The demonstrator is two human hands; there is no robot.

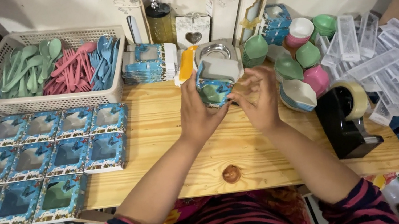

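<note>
The left hand point(198, 111) hides the small box's point(215, 91) near side.

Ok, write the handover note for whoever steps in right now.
Left hand: holds a blue box with a green bowl inside, above the table.
Right hand: fingers at the box's right edge.
Done: closed boxes in rows at left.
Left: loose bowls at right, flat boxes stacked behind, cutlery in the basket.
Tape dispenser at right.

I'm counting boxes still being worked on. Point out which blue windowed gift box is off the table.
The blue windowed gift box held up between the left hand and right hand; the other blue boxes lie flat in rows.
</note>
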